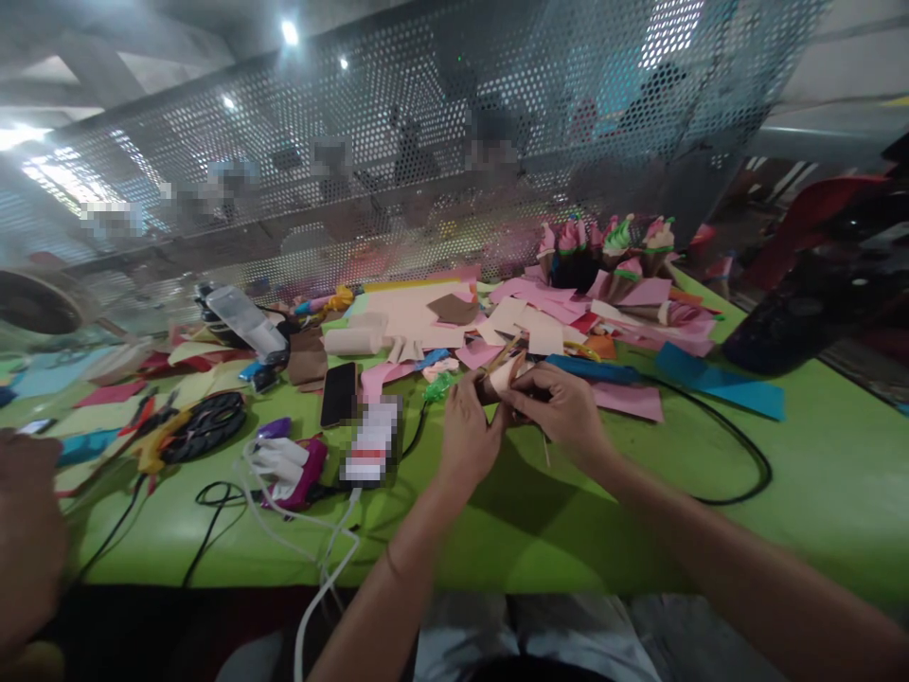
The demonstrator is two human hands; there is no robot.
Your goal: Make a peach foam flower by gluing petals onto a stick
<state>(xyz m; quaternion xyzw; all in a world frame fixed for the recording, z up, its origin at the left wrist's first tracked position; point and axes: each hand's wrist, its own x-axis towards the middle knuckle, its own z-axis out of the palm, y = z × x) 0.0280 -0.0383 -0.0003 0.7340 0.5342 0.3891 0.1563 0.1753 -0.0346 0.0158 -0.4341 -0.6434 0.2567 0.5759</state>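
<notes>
Both of my hands meet above the green table point(554, 530), around a small brown and cream paper piece point(503, 377). My left hand point(470, 428) is closed on its left side. From the right, my right hand point(558, 403) pinches the same piece, fingers bent inward. A thin stick points down beneath my right hand. Just behind that hand lies a blue tool point(593, 368) with a black cord. A green crumpled bit point(438, 388) sits left of my left hand.
Paper sheets point(418, 313) cover the back of the table. Paper cones point(617, 237) stand at the back right. Left are a black phone point(339, 395), a lit phone point(373, 440), a magenta socket block point(307, 472), cables and another person's hand point(28, 511). A dark bottle-like object point(774, 322) is right.
</notes>
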